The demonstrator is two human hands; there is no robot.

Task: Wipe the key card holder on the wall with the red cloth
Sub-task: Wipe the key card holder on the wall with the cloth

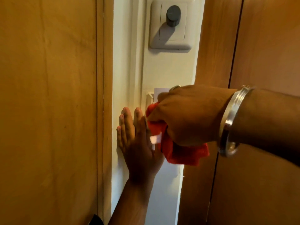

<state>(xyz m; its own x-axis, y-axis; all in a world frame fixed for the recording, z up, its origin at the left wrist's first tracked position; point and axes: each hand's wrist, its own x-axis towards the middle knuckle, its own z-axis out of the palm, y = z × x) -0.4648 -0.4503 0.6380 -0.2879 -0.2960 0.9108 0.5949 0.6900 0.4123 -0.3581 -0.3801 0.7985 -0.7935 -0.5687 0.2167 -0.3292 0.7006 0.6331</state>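
The key card holder (149, 96) is a cream plate on the narrow white wall strip, with a white card (159, 92) sticking up from it. Most of the holder is hidden behind my right hand (186, 116), which is bunched on the red cloth (181, 153) and presses it against the holder. The cloth's loose end hangs below that hand. My left hand (138, 140) lies flat on the wall just left of the holder, fingers pointing up and holding nothing. A metal bangle (230, 120) sits on my right wrist.
Above the holder a cream wall plate with a dark round knob (173, 13) is mounted on the same white strip (162, 67). Wooden panels flank the strip: a wide one on the left (48, 95) and a door frame and door on the right (259, 46).
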